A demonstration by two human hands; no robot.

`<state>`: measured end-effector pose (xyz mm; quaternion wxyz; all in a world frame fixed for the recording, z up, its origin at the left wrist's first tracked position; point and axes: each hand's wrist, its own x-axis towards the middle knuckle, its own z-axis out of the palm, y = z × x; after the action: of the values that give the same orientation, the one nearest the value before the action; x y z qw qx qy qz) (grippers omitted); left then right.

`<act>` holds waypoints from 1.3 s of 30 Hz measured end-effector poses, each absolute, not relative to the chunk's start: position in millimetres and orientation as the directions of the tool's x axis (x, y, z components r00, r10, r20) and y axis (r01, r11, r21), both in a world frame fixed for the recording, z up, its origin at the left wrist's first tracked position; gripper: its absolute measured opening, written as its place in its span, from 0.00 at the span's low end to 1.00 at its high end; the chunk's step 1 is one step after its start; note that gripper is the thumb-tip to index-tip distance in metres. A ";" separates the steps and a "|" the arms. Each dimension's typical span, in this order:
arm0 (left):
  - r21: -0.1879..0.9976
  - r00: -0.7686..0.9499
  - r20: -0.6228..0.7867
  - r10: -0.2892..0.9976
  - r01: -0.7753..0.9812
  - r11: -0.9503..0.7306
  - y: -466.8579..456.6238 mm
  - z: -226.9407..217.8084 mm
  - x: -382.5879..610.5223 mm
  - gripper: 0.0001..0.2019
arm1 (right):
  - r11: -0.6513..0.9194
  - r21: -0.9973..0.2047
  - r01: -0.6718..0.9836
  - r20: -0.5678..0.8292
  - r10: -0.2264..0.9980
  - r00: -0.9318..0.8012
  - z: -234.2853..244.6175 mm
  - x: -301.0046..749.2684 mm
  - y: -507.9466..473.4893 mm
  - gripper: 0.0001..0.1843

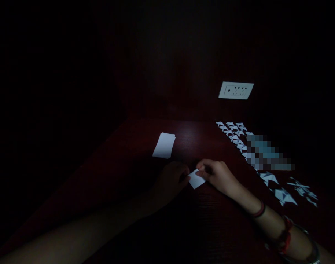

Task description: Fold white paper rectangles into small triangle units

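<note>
A small white paper slip (196,179) lies on the dark wooden table (129,172) between my two hands. My right hand (217,175) pinches its right edge with curled fingers. My left hand (171,180), in deep shadow, is curled against the slip's left edge. A stack of white paper slips (164,145) rests just beyond my left hand. Red bands circle my right wrist.
Several folded white paper pieces (235,132) lie in rows at the right, continuing toward the near right (284,196). A white wall socket (235,90) sits on the dark back panel. The left side is too dark to read.
</note>
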<state>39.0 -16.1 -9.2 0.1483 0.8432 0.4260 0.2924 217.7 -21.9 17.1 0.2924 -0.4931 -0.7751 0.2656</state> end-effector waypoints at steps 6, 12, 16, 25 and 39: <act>0.257 0.622 0.371 0.690 0.645 -0.720 -20.4 -6.9 39.6 0.06 | 0.470 -0.543 0.696 0.236 0.881 -0.411 22.3 223.1 -23.6 0.06; 0.157 0.630 0.343 0.697 0.693 -0.704 -34.6 -3.6 40.6 0.06 | 0.414 -0.524 0.744 0.082 0.895 -0.439 24.5 230.4 -30.2 0.07; 0.134 0.603 0.330 0.726 0.732 -0.668 -39.2 -3.6 41.0 0.10 | 0.454 -0.542 0.707 0.121 0.875 -0.469 21.2 227.2 -30.7 0.08; 0.277 0.606 0.331 0.724 0.671 -0.688 -31.8 -6.0 37.0 0.14 | 0.571 -0.398 0.718 0.200 0.818 -0.540 22.3 223.6 -37.5 0.09; 0.240 0.640 0.319 0.699 0.659 -0.713 -32.9 -3.6 40.1 0.09 | 0.656 -0.161 0.737 0.098 0.754 -0.650 26.7 225.0 -37.8 0.10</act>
<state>40.1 -32.9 -3.6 0.0506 0.9041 0.3756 0.1972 225.0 -37.8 26.7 0.0783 -0.4112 -0.9066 0.0532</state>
